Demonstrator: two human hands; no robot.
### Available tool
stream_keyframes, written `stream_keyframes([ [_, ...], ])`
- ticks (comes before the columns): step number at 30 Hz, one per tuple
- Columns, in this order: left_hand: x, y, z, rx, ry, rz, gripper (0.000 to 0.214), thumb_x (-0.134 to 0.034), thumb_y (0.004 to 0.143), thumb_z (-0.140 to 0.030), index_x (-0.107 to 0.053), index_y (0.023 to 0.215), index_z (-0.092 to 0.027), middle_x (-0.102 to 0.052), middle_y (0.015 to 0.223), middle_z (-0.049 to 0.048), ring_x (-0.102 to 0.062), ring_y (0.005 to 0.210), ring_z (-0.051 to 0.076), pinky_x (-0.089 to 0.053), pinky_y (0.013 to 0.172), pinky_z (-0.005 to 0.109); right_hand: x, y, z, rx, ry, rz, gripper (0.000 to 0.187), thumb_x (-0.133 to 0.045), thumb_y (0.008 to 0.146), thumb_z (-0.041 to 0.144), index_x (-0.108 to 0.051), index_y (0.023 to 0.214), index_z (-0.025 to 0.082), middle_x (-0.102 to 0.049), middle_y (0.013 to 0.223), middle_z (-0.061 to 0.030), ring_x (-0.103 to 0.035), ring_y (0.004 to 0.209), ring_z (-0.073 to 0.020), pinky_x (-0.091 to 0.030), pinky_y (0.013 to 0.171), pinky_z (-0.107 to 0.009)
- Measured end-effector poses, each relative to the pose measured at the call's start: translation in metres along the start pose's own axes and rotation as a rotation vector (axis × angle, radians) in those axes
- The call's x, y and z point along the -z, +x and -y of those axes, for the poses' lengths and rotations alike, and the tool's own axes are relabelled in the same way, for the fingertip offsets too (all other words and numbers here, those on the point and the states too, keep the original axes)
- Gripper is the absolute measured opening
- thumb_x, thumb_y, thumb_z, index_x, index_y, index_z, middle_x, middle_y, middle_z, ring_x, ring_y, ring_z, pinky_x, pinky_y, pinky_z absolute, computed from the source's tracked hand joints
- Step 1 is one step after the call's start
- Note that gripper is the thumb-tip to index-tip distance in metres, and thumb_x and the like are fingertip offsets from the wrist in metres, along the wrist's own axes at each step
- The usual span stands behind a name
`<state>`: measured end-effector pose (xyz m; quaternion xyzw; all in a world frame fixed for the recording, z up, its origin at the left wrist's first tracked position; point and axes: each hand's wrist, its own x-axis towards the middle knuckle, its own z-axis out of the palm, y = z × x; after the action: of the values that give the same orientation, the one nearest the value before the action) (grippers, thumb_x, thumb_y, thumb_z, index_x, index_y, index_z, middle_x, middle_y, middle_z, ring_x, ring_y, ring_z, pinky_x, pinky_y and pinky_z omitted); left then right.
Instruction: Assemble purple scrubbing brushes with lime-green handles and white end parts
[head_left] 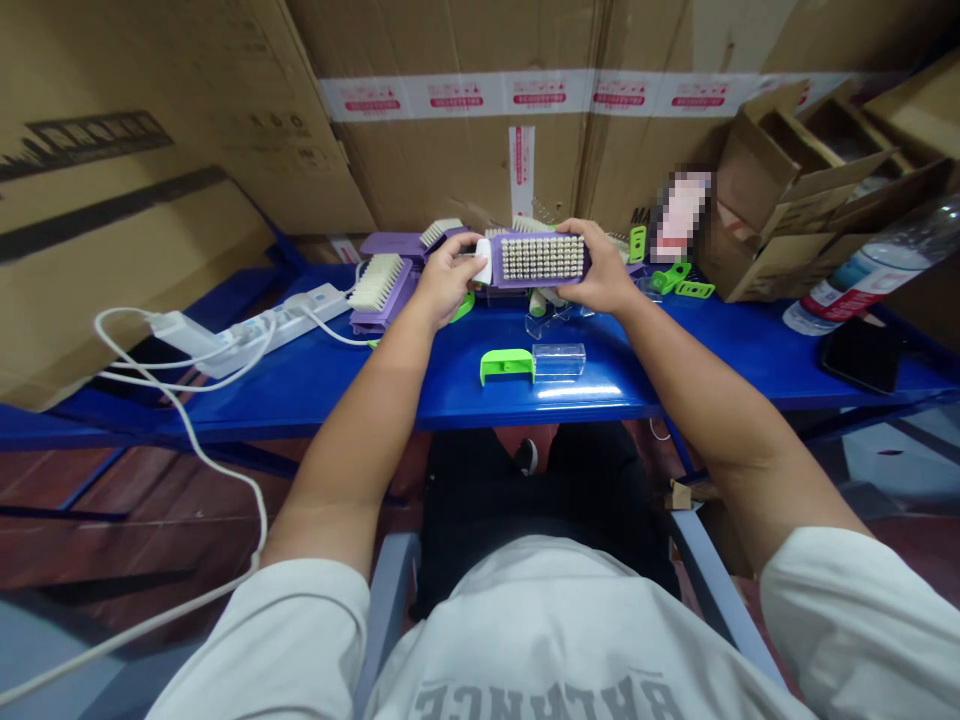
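Two hands work above the blue worktop [315,375], close to its back edge. I see the right hand [604,275] clamped on the purple brush [541,258], held clear of the surface with its bristles towards me. The left hand [442,283] pinches the white end piece [484,262] at its left end. Near the front edge lie a green cap [507,365] and a clear case [559,360], touching.

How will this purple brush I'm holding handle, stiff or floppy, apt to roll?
The purple brush looks like moulded plastic, so probably stiff and light. Its flat rectangular block should slide, not roll. The short bristles likely flex.
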<state>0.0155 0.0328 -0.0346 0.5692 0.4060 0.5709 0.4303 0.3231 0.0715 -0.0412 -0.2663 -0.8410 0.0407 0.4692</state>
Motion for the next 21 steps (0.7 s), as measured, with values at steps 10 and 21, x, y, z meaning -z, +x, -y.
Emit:
stream_keyframes([
  [10,0.001,-0.002,-0.004,-0.011,0.059,-0.003,0.036,-0.076,0.092,-0.023,-0.074,0.128,-0.027,-0.075,0.095,0.0013,-0.076,0.087,0.022,-0.060,0.084,0.034,0.001,0.001,0.006,-0.046,0.009,-0.012,0.082,-0.095,0.064,0.059,-0.070,0.136,0.029,-0.080,0.143,-0.0099,-0.074,0.136,-0.0425,-0.057,0.126,-0.069],
  [21,0.002,0.003,0.005,-0.030,0.027,-0.012,0.035,-0.077,0.098,-0.019,-0.075,0.132,-0.027,-0.080,0.100,0.0019,-0.080,0.089,0.021,-0.064,0.086,0.033,0.003,0.001,0.003,-0.022,0.023,-0.003,0.084,-0.095,0.067,0.062,-0.069,0.140,0.030,-0.078,0.141,-0.0085,-0.074,0.134,-0.0419,-0.057,0.125,-0.068],
])
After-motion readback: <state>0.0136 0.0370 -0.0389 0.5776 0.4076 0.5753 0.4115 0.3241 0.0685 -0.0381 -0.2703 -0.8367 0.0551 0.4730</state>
